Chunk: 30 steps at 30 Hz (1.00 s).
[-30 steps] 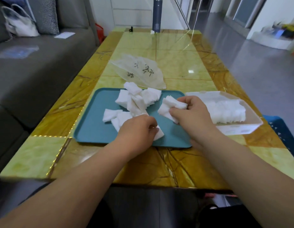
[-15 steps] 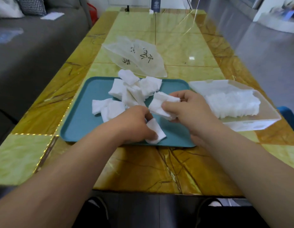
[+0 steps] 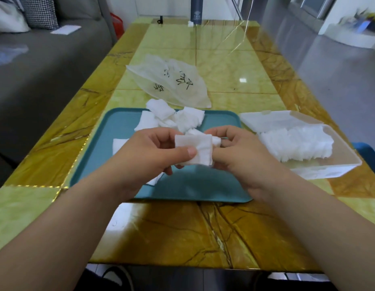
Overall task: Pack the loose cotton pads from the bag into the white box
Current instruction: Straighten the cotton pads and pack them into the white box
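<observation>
A small stack of white square cotton pads is held above the teal tray between both hands. My left hand pinches its left side with the thumb on top. My right hand grips its right side. More loose cotton pads lie in a heap at the tray's far edge, and one pad shows left of my left hand. The white box stands open to the right of the tray, with a row of pads inside. The flat translucent bag lies beyond the tray.
The yellow marble table carries everything. A dark blue cylinder stands at the far end. A grey sofa runs along the left side. A blue object sits off the table's right edge.
My left hand lifted a pad off the tray's near part and brought it onto the pads in my right hand. Both hands now meet above the tray's middle.
</observation>
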{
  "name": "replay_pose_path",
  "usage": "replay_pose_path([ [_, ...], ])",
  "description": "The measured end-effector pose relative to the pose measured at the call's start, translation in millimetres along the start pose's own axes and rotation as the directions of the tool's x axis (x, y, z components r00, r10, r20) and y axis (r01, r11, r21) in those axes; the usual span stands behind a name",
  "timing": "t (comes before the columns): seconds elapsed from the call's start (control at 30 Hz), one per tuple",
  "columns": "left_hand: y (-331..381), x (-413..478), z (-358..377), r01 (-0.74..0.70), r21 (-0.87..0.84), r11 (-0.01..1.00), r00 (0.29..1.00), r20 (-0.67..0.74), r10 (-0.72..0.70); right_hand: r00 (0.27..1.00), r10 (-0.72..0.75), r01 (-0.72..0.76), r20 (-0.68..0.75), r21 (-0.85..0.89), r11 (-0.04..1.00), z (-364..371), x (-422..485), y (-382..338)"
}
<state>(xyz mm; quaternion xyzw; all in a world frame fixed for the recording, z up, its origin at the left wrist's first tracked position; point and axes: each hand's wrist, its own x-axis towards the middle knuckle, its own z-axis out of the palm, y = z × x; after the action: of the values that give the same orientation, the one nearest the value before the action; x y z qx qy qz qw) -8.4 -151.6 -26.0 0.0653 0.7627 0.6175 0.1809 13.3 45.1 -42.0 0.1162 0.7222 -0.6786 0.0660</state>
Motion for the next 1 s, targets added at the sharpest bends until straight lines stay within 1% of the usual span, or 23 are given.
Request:
replay_pose_path([
  [0.07,-1,0,2,-0.004,0.041,0.999,1.0,-0.011,0.004,0.998,-0.026,0.028,0.058,-0.022,0.999,0,-5,-2],
  [0.2,-5,1,3,-0.013,0.071,0.997,0.999,-0.028,0.015,0.996,-0.04,0.043,0.085,-0.039,0.998,-3,-8,-1],
  [0.4,-4,1,2,-0.01,0.107,0.994,0.998,-0.066,0.017,0.984,-0.098,0.104,0.147,-0.037,0.994,-6,-10,-2],
  [0.5,-8,3,1,0.002,0.165,0.986,0.992,-0.123,0.018,0.975,-0.084,0.08,0.206,0.027,0.996,-7,-9,-3],
  [0.57,-9,5,1,-0.003,0.231,0.973,0.983,-0.178,0.045,0.964,-0.072,0.057,0.255,0.067,0.996,-6,-11,-3],
  [0.63,-10,6,1,-0.012,0.316,0.949,0.974,-0.21,0.083,0.975,-0.085,0.095,0.205,-0.04,0.995,-2,-13,-1],
  [0.7,-9,6,1,-0.016,0.353,0.935,0.98,-0.178,0.084,0.989,-0.111,0.127,0.098,-0.175,0.976,3,-13,3],
  [0.73,-10,6,0,-0.018,0.363,0.932,0.987,-0.144,0.075,0.989,-0.125,0.138,0.072,-0.215,0.967,5,-12,5],
  [0.83,-12,5,-4,-0.038,0.442,0.896,0.999,-0.014,0.049,0.983,-0.16,0.181,0.091,-0.319,0.93,8,-12,8],
  [0.9,-14,5,-2,-0.071,0.495,0.866,0.997,0.044,0.057,0.98,-0.158,0.192,0.119,-0.378,0.905,12,-14,9],
  [0.97,-15,5,2,-0.084,0.51,0.856,0.996,0.042,0.073,0.983,-0.137,0.176,0.125,-0.397,0.901,16,-15,11],
  [1.0,-16,5,3,-0.087,0.51,0.856,0.996,0.028,0.084,0.986,-0.116,0.155,0.123,-0.379,0.912,19,-15,12],
])
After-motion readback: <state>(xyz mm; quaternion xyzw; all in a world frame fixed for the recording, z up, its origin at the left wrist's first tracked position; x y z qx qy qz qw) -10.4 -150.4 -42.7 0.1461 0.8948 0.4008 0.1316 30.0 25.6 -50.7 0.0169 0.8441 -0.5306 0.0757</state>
